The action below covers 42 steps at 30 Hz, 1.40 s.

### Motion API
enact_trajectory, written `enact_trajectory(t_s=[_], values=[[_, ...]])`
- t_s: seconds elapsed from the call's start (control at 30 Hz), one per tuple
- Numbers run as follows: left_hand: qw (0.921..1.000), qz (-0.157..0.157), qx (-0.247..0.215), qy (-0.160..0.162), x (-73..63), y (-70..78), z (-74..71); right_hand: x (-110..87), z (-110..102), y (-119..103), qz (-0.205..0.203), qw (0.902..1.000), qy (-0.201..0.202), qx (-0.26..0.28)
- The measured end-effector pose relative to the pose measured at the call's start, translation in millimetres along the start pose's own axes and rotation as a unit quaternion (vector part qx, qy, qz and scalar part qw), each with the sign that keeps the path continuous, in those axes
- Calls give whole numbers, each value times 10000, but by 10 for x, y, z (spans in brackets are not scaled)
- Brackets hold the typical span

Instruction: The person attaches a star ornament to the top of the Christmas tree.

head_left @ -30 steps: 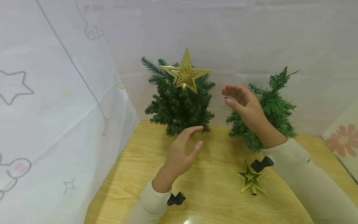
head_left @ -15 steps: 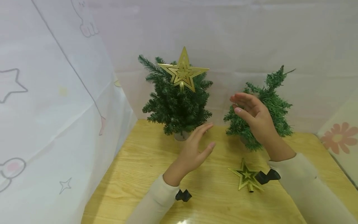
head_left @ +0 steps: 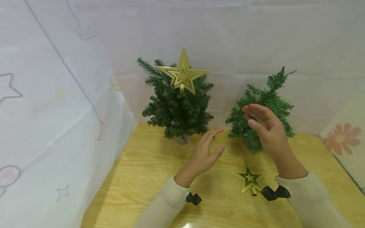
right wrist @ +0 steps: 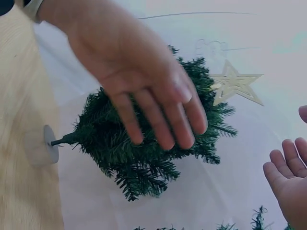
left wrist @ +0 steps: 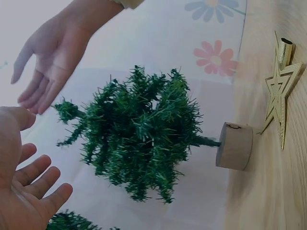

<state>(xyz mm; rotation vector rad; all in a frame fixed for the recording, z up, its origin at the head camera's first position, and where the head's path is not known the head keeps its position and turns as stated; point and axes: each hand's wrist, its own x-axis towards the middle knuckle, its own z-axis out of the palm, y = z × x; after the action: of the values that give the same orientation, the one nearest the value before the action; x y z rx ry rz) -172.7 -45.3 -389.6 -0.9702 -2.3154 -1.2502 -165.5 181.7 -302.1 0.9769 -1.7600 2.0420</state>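
Both hands hover above the table with nothing in them, palms turned toward each other. My left hand [head_left: 203,155], fingers relaxed, is in front of the gap between two small artificial Christmas trees. The right hand [head_left: 269,129], thumb apart from loosely bent fingers, overlaps the right tree [head_left: 273,99] in the head view. A gold star topper [head_left: 182,74] stands upright at the top of the fuller left tree [head_left: 178,109]. A second gold star topper [head_left: 248,178] lies on the table below the right hand, its hollow tube toward the person.
The trees stand on round bases, the right one's wooden base [left wrist: 235,146] plain in the left wrist view. Behind the wooden table [head_left: 137,177] hangs a pale cloth backdrop [head_left: 222,41]. A printed cloth [head_left: 57,120] closes off the left side.
The right hand has come down and toward the person, away from the left tree. My left hand has shifted right, uncovering the left tree's base. The camera view has drifted slightly.
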Motion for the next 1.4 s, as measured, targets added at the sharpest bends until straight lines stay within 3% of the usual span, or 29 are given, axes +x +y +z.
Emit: enact_trajectory(t_s=[0.23,0.5,0.83,1.07,1.4], values=[[9996,-235,-160,80,109,-77,124,-116,-53,20,-248,9951,228,929],[9986,-197,-467,158,196,-170,282,-299,-111,62,-150,9924,375,1164],[9986,-326,-388,167,304,-204,333,-397,-158,141,-156,9948,468,889],[9980,-311,-534,134,349,-232,414,-540,-231,146,584,9963,614,168],[9982,-405,-378,225,412,-322,528,-687,-261,255,607,9955,687,237]])
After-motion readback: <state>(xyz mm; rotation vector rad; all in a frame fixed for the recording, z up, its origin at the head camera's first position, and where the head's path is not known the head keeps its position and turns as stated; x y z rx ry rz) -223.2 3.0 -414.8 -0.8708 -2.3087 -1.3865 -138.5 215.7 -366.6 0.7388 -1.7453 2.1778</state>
